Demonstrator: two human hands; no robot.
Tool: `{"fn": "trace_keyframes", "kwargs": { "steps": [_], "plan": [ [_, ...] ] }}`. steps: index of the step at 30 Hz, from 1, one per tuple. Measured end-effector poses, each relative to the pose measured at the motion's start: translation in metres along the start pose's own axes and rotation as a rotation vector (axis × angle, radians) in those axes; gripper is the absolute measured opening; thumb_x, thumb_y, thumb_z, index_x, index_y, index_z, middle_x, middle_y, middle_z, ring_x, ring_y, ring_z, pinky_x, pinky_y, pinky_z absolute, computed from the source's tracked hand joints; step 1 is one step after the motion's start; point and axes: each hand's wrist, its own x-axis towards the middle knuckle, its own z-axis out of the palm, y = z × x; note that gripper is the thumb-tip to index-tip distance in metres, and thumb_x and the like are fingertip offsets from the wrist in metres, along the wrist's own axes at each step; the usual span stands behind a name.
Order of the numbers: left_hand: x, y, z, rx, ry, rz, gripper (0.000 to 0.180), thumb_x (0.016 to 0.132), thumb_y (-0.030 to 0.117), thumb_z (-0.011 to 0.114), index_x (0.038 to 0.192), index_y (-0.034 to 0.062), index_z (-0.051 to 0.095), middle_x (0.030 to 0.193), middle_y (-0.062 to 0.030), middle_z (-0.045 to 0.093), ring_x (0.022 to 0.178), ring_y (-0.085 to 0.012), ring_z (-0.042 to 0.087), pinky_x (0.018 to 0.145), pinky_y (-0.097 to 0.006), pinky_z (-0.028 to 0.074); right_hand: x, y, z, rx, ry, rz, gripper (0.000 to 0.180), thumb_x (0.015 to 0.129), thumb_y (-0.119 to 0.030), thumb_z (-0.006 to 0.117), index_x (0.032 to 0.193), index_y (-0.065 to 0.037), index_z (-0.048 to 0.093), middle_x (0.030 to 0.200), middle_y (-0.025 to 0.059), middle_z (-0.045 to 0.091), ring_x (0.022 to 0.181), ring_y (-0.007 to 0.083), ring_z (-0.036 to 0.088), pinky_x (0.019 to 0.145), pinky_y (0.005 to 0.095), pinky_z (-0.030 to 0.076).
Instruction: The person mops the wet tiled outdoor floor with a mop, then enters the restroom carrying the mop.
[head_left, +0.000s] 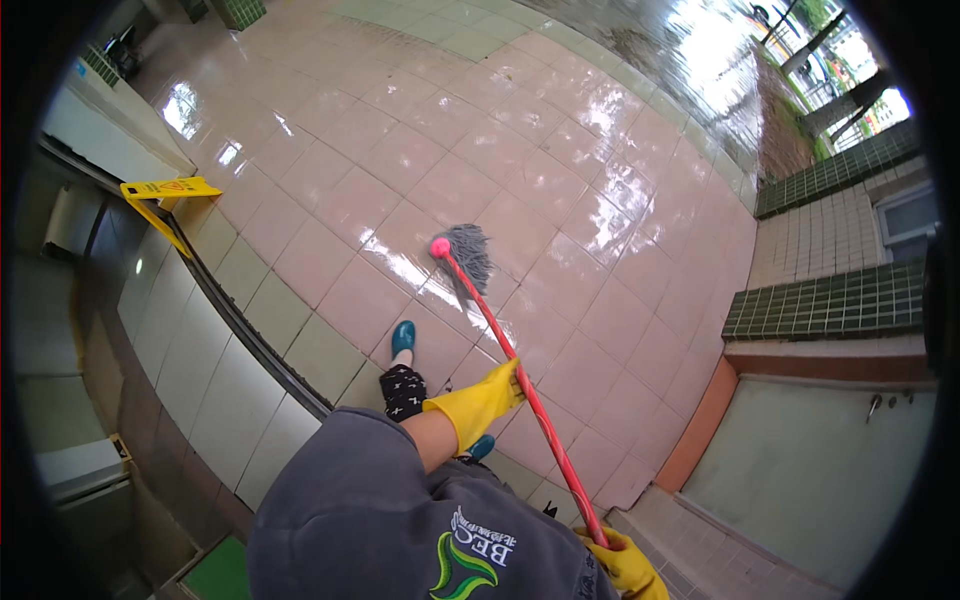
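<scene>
A mop with a grey string head (pixel 470 256) and a pink collar rests on wet pink floor tiles (pixel 420 150). Its long red handle (pixel 545 425) slants down toward me. My left hand (pixel 482 402), in a yellow rubber glove, grips the handle at its middle. In a matching yellow glove, my right hand (pixel 628 565) holds the handle's near end at the lower edge of the view. My grey sleeve and jacket fill the bottom centre. One teal shoe (pixel 403 338) stands just left of the handle; the other (pixel 482 447) peeks out under my left hand.
A yellow folding floor sign (pixel 165 192) stands at the left beside a metal threshold track (pixel 250 335). Green-tiled low walls (pixel 830 300) and a grey door (pixel 820 470) are at the right. Shiny wet pavement and greenery lie at the far top right.
</scene>
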Motion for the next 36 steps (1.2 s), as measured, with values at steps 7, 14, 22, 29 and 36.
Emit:
{"fn": "trace_keyframes", "kwargs": {
  "steps": [7,14,22,29,36],
  "plan": [
    [-0.04,0.19,-0.097,-0.103,-0.101,0.164,0.056,0.09,0.036,0.047,0.132,0.0048,0.029,0.13,-0.021,0.043,0.118,-0.0357,0.044,0.099,-0.045,0.038,0.189,-0.221,0.113,-0.056,-0.106,0.031,0.037,0.086,-0.014,0.055,0.121,-0.008,0.05,0.057,0.0037,0.05,0.036,0.0093,0.04,0.032,0.0236,0.031],
    [-0.137,0.34,-0.2,-0.141,0.082,0.401,0.051,0.09,0.034,0.049,0.129,0.0049,0.037,0.123,-0.0203,0.049,0.113,-0.0334,0.049,0.095,-0.043,0.042,0.432,-0.498,0.252,-0.315,-0.004,-0.332,0.032,0.08,-0.031,0.063,0.063,-0.01,0.046,0.05,0.0035,0.045,0.032,0.011,0.035,0.03,0.026,0.026],
    [-0.185,0.381,-0.266,-0.295,0.117,0.471,0.057,0.09,0.039,0.047,0.133,0.0042,0.032,0.127,-0.0192,0.047,0.114,-0.0324,0.047,0.097,-0.043,0.04,0.434,-0.501,0.403,-0.464,0.117,-0.322,0.025,0.08,-0.009,0.05,0.103,-0.001,0.044,0.059,0.0087,0.048,0.042,0.019,0.047,0.038,0.0328,0.036],
    [-0.12,0.386,-0.216,-0.158,-0.219,0.185,0.07,0.088,0.048,0.047,0.139,0.0063,0.021,0.133,-0.0225,0.038,0.117,-0.0368,0.044,0.097,-0.047,0.039,0.298,-0.382,0.359,-0.574,0.308,-0.044,0.037,0.084,-0.023,0.05,0.118,-0.009,0.045,0.065,0.0075,0.053,0.046,0.0151,0.048,0.042,0.0308,0.039],
    [-0.084,0.385,-0.154,0.057,-0.307,0.049,0.055,0.083,0.049,0.052,0.12,0.0087,0.041,0.129,-0.0232,0.043,0.111,-0.0385,0.049,0.09,-0.051,0.043,0.139,-0.272,0.393,-0.956,0.601,0.133,0.047,0.084,-0.033,0.047,0.129,-0.023,0.042,0.086,0.0176,0.063,0.085,0.0368,0.06,0.074,0.043,0.047]
  ]
}}
